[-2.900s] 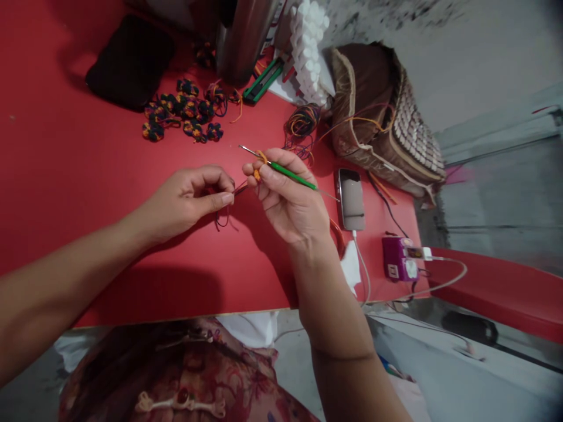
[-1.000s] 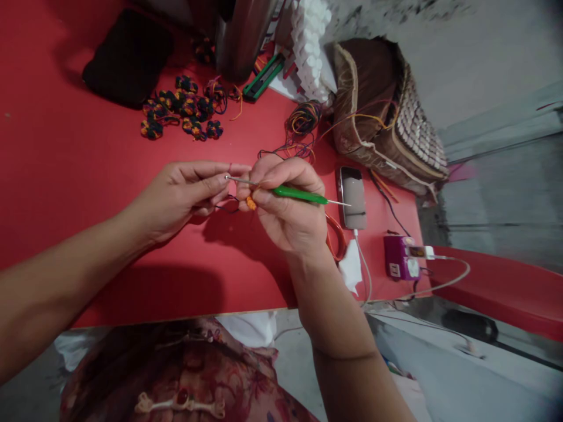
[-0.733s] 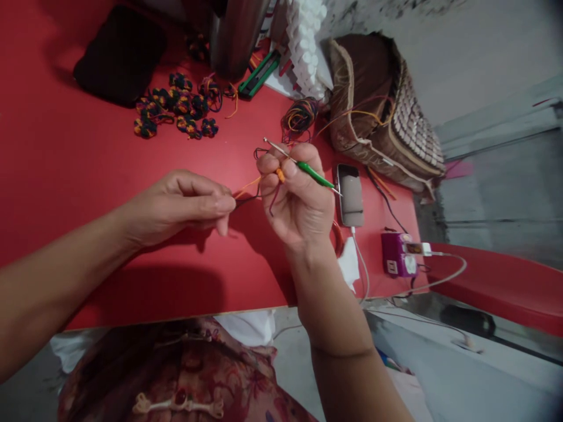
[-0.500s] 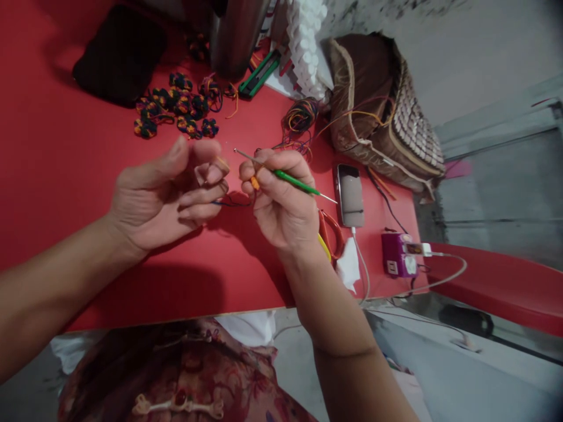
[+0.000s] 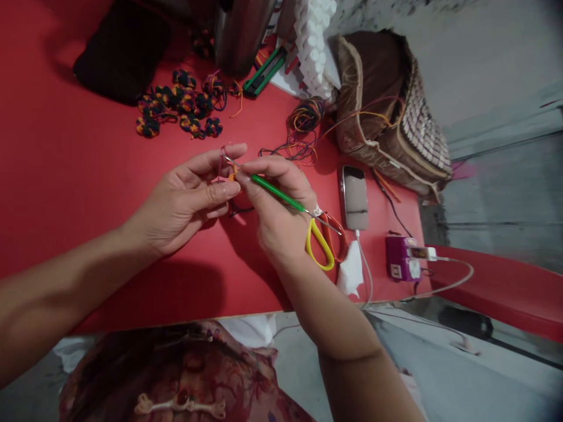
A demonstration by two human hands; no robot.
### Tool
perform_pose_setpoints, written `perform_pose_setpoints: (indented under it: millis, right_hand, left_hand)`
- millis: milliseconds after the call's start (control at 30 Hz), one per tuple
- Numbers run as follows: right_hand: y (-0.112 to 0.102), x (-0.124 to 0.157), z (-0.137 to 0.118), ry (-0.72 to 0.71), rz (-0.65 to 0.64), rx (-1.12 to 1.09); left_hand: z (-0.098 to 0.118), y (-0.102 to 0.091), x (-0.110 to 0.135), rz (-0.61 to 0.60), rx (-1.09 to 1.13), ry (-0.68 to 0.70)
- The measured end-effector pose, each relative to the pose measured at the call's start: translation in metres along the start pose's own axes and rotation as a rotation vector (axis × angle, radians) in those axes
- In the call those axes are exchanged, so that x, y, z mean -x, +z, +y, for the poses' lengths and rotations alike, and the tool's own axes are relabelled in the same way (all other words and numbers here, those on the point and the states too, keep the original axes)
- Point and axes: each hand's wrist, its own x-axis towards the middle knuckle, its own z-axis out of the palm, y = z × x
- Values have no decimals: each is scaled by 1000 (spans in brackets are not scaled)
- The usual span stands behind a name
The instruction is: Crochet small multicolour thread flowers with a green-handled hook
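My right hand [image 5: 275, 211] pinches a green-handled crochet hook [image 5: 277, 194], its metal tip pointing left into a small orange crochet piece [image 5: 231, 174]. My left hand [image 5: 185, 196] holds that piece between thumb and fingers, with multicoloured yarn looped over the raised forefinger. A dark strand of yarn [image 5: 240, 209] hangs below the hands. Both hands meet above the red table [image 5: 65, 176].
Several small crocheted pieces [image 5: 178, 111] lie at the back left beside a black pouch [image 5: 121, 53]. A yarn tangle [image 5: 301, 126] leads to a brown bag [image 5: 382, 105]. Yellow-and-red scissors [image 5: 325, 240], a phone [image 5: 354, 196] and a purple charger [image 5: 402, 266] lie to the right.
My left hand has closed back on the orange piece and the hook tip has swung down into it. The right hand has shifted left, uncovering the scissors.
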Motion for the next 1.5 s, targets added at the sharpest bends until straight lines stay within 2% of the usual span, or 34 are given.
perform_pose_setpoints:
  millis: [133, 200, 333, 467, 700, 833, 933, 1133, 1367, 1500]
  right_hand:
    - [0, 0, -3, 99, -29, 43]
    - [-1, -1, -5, 103, -50, 56]
    - [-4, -4, -9, -60, -88, 111]
    - [-9, -6, -6, -40, -108, 168]
    - [-15, -10, 18, -215, -190, 131]
    - [-14, -12, 15, -284, -217, 102]
    - [-15, -12, 8, -363, -227, 187]
    - [-14, -14, 5, -488, -274, 258]
    - [-14, -18, 11, -601, -287, 291]
    - [-15, -20, 12, -646, -300, 340]
  left_hand:
    - [-1, -3, -1, 57, -15, 20]
    - [0, -5, -1, 72, -30, 30]
    - [6, -6, 0, 94, -4, 53]
    - [9, -5, 0, 104, 68, 110]
    - [-7, -23, -10, -88, 33, 267]
    - [-9, -27, -14, -90, -52, 359]
    - [-5, -27, -13, -72, -90, 394]
    - [2, -27, -10, -74, -119, 367]
    - [7, -27, -11, -56, -21, 315]
    - [6, -27, -11, -136, -38, 292]
